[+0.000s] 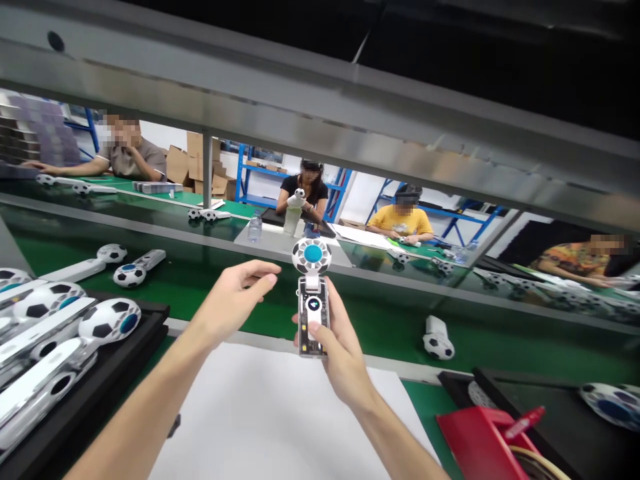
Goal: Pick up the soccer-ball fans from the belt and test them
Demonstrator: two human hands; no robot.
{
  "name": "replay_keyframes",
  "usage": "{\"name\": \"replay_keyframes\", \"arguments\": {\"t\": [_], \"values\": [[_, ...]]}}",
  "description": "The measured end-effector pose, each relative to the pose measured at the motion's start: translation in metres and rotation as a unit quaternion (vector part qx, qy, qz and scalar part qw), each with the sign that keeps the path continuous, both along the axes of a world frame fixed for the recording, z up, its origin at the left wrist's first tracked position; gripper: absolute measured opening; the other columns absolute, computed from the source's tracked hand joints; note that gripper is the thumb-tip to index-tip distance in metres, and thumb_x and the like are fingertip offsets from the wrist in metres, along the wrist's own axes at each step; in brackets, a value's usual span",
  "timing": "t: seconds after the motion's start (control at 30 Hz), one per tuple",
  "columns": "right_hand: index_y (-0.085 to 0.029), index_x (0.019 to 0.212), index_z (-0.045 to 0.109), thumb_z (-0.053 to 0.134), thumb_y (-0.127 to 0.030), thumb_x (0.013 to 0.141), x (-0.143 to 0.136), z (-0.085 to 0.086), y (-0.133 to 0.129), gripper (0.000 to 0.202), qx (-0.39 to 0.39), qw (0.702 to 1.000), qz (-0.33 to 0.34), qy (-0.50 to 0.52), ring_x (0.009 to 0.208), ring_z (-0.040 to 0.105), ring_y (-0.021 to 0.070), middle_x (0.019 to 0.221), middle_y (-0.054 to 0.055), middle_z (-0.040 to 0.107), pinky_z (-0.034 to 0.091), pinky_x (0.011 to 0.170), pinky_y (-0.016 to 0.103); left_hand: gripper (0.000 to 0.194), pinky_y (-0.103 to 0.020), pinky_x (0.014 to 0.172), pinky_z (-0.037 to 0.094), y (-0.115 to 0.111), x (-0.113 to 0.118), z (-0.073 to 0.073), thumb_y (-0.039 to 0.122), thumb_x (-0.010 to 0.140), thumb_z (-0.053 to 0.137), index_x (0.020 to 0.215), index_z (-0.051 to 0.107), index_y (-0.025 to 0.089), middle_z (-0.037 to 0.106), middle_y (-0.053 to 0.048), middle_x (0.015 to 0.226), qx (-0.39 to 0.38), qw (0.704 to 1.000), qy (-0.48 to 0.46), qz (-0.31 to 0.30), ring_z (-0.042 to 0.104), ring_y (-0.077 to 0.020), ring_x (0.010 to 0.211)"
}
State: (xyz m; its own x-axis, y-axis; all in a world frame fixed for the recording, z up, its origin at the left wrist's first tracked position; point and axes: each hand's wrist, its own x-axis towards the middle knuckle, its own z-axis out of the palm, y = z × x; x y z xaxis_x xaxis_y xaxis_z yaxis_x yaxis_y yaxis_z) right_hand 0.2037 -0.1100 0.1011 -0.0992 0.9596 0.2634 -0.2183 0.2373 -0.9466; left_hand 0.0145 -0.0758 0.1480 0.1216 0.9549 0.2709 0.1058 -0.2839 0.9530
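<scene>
White and clear plastic make up the small handheld fan (313,301), which stands upright with its long axis vertical: the round football-patterned head with a blue centre is at the top and faces the camera, and the see-through handle with its small dark display points down. The right hand (334,347) is closed around the handle from behind, thumb pressed across the lower front, so the fan rises out of the top of that fist. The left hand (239,298) is loosely open, fingers curled and thumb forward, holding nothing; it hovers just beside the fan's left side without touching it, at about the level of the handle top. Both hands are raised above a white sheet (280,427) lying on the green table (430,400). To the left a black tray (125,353) carries a row of finished white football-head fans (107,320). Beyond, on the green conveyor belt (380,313), one folded fan (438,338) lies well apart to the right. A red box (480,437) sits at lower right, and other people work across the line.
</scene>
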Motion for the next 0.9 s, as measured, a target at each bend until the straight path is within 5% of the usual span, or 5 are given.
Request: {"name": "replay_keyframes", "arguments": {"t": [0.3,0.53,0.63,0.77,0.9], "values": [[-0.026,0.156,0.016,0.056,-0.038,0.093,0.045,-0.060,0.082,0.076,-0.012,0.988,-0.098,-0.115,0.112,0.063,0.0255,0.136,0.010,0.057,0.056,0.086,0.042,0.037,-0.037,0.085,0.051,0.015,-0.019,-0.008,0.050,0.086,0.061,0.109,0.069,0.022,0.072,-0.007,0.110,0.009,0.995,0.083,0.055,0.066,-0.0278,0.103],[-0.017,0.130,0.056,0.061,-0.034,0.097,0.090,-0.095,0.126,0.037,-0.067,0.914,-0.203,-0.345,0.119,0.057,0.0281,0.135,0.012,0.055,0.048,0.100,0.052,0.040,-0.039,0.087,0.052,0.028,-0.025,-0.022,0.054,0.084,0.059,0.110,0.068,0.025,0.073,-0.006,0.110,-0.007,0.986,0.159,0.054,0.066,-0.0281,0.101],[-0.017,0.125,0.059,0.061,-0.033,0.096,0.124,-0.083,0.132,0.033,-0.114,0.862,-0.243,-0.431,0.118,0.057,0.0276,0.133,0.011,0.056,0.048,0.100,0.051,0.038,-0.036,0.083,0.053,0.036,-0.031,-0.037,0.054,0.084,0.059,0.111,0.067,0.030,0.073,-0.003,0.110,-0.024,0.983,0.176,0.056,0.066,-0.0271,0.103],[-0.017,0.126,0.058,0.063,-0.031,0.095,0.193,-0.040,0.121,0.034,-0.177,0.813,-0.339,-0.439,0.123,0.053,0.0294,0.138,0.011,0.052,0.045,0.102,0.053,0.037,-0.033,0.083,0.053,0.059,-0.037,-0.054,0.054,0.085,0.056,0.112,0.067,0.032,0.072,-0.001,0.117,-0.019,0.966,0.251,0.061,0.065,-0.0267,0.109],[-0.016,0.128,0.056,0.062,-0.031,0.096,0.243,-0.001,0.091,0.036,-0.165,0.846,-0.388,-0.325,0.116,0.057,0.0280,0.134,0.011,0.054,0.050,0.096,0.051,0.031,-0.036,0.100,0.047,0.093,-0.029,-0.053,0.033,0.090,0.052,0.116,0.066,0.022,0.066,-0.008,0.126,-0.051,0.897,0.424,0.119,0.060,-0.0263,0.118]]}}
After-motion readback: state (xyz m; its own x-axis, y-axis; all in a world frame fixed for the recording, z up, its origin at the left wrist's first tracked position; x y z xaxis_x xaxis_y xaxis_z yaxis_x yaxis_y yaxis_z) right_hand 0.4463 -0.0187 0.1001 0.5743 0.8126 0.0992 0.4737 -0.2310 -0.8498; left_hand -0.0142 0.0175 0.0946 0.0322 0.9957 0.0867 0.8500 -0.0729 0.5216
